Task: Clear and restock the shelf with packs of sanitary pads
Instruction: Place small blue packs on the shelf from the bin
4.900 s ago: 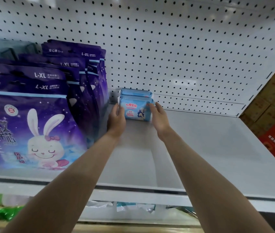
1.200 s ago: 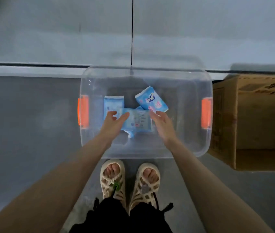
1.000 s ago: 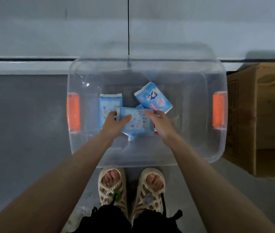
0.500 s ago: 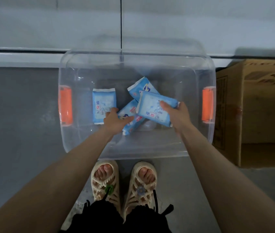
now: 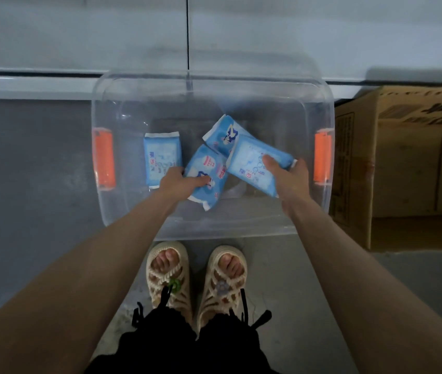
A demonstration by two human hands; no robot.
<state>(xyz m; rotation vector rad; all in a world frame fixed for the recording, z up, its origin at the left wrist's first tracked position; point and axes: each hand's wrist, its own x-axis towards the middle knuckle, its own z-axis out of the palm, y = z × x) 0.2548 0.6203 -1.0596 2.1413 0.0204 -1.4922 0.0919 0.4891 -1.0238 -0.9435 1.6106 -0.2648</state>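
Grey floor (image 5: 25,198) below: your right hand (image 5: 291,179) grips one pack (image 5: 252,166), your left hand (image 5: 178,182) curls round a second pack (image 5: 207,182) in the clear bin (image 5: 241,228); likely restocking, so lift both out next

Dim grey floor (image 5: 31,163), pale shelf base (image 5: 79,36), cardboard box (image 5: 403,171).

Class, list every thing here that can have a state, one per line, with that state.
clear bin: lidless, on the floor.
left pack: lying flat in the bin.
middle pack: in the bin, gripped by the left hand.
rear pack: in the bin, partly covered.
right pack: held by the right hand, over the bin.
cardboard box: standing beside the bin.
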